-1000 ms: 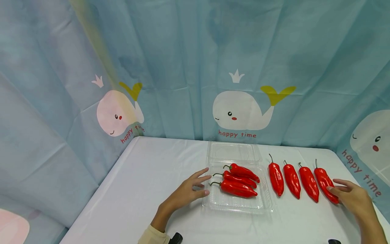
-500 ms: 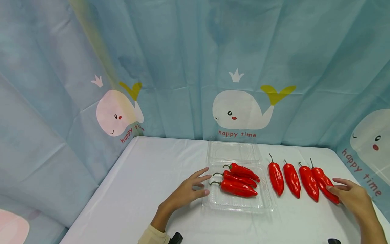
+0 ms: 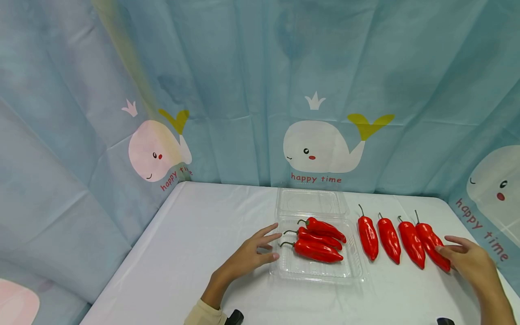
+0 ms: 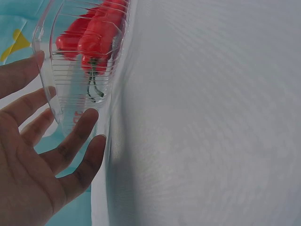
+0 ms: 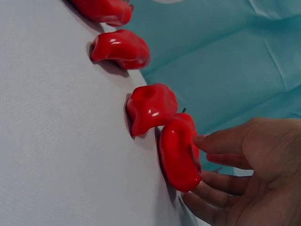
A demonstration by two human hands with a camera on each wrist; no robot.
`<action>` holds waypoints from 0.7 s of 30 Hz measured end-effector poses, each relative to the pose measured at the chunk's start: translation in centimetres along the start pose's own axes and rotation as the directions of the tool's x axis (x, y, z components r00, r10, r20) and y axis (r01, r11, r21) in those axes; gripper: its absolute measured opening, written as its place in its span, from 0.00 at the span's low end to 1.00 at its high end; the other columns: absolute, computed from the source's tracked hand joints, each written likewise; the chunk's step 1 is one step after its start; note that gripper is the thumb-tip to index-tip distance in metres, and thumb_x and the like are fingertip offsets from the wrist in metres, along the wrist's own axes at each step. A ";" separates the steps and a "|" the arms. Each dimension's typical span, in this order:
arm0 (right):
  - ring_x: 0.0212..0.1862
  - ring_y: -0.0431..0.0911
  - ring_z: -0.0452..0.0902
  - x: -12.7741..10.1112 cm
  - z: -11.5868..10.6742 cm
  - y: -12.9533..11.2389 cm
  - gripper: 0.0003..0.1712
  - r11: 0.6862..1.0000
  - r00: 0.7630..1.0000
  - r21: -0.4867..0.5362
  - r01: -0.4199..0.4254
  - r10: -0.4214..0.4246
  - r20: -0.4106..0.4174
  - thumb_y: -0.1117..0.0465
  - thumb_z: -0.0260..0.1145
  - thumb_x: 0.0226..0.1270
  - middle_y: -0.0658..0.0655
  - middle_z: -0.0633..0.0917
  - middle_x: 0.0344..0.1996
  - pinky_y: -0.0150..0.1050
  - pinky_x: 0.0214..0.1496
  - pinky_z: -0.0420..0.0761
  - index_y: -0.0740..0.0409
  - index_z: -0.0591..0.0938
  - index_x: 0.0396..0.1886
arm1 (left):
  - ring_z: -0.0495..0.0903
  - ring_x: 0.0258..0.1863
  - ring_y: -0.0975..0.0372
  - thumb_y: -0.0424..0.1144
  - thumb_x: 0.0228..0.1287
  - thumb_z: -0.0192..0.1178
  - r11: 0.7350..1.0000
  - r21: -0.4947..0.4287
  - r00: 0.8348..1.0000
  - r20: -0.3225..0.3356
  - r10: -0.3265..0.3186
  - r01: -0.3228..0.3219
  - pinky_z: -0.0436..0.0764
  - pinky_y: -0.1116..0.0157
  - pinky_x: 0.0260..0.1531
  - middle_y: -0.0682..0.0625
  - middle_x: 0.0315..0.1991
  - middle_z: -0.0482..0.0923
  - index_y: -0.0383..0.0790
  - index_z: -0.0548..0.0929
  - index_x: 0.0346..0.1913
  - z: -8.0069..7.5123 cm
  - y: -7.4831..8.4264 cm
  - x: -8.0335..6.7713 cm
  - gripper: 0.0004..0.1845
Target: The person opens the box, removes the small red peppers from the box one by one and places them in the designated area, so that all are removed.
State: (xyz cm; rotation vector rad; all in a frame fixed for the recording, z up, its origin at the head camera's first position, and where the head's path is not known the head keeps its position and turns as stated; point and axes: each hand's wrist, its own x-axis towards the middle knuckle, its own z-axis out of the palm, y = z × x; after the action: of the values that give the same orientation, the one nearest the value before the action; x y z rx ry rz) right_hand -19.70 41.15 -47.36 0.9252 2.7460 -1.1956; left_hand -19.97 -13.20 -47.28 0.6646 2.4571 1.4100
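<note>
This looks like a staged recording booth rather than a kitchen: a teal whale-print backdrop (image 3: 317,149) reading "happy time" wraps a white-covered table (image 3: 195,234), where glossy red peppers (image 3: 390,234) lie in 1 neat row.

A white-covered table (image 3: 195,253) fills the lower middle of the head view, its far edge meeting a teal fabric backdrop (image 3: 243,67) that hangs creased across the rear and both sides. A white whale print (image 3: 321,146) with "happy time" lettering sits at twelve o'clock; another whale (image 3: 156,153) at ten o'clock looks pinkish. Light is soft and even.
</note>
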 end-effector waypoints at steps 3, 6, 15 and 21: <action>0.64 0.76 0.72 -0.4 -0.2 -0.5 0.40 1.000 1.000 -0.008 0.024 -0.024 -0.010 0.59 0.65 0.79 0.84 0.68 0.69 0.62 0.59 0.79 0.71 0.60 0.81 | 0.81 0.66 0.50 0.47 0.76 0.64 1.000 -0.003 1.000 -0.001 -0.001 0.001 0.85 0.54 0.56 0.53 0.85 0.55 0.43 0.74 0.78 0.0 0.1 0.0 0.31; 0.66 0.77 0.71 -0.7 -0.3 -1.1 0.39 0.999 0.999 -0.015 0.047 -0.048 -0.023 0.60 0.63 0.79 0.84 0.68 0.70 0.62 0.58 0.79 0.71 0.60 0.81 | 0.81 0.66 0.49 0.46 0.76 0.64 1.000 -0.003 1.000 -0.001 -0.001 0.001 0.85 0.55 0.55 0.53 0.85 0.55 0.43 0.74 0.78 0.0 0.1 -0.1 0.31; 0.70 0.77 0.68 -1.9 -0.5 -3.2 0.41 0.992 0.992 0.031 0.118 -0.117 -0.052 0.53 0.60 0.82 0.81 0.66 0.74 0.66 0.62 0.75 0.66 0.58 0.83 | 0.81 0.66 0.50 0.46 0.76 0.64 1.000 -0.004 1.000 -0.002 -0.004 0.004 0.85 0.54 0.56 0.54 0.85 0.56 0.43 0.74 0.77 0.0 0.2 -0.1 0.31; 0.68 0.75 0.71 -2.8 -0.4 -4.3 0.39 0.969 0.968 0.055 0.242 -0.237 -0.080 0.50 0.61 0.82 0.79 0.72 0.71 0.47 0.48 0.85 0.66 0.63 0.82 | 0.81 0.65 0.50 0.46 0.76 0.64 1.000 0.001 1.000 -0.003 -0.003 0.003 0.85 0.54 0.56 0.54 0.85 0.56 0.43 0.74 0.78 0.0 0.2 -0.1 0.31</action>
State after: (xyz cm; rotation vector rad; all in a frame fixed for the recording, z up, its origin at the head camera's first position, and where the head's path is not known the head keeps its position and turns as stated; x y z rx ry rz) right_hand -19.48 37.69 -43.58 0.6672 2.9625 -1.3152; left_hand -19.83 -13.17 -47.11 0.6597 2.4601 1.4093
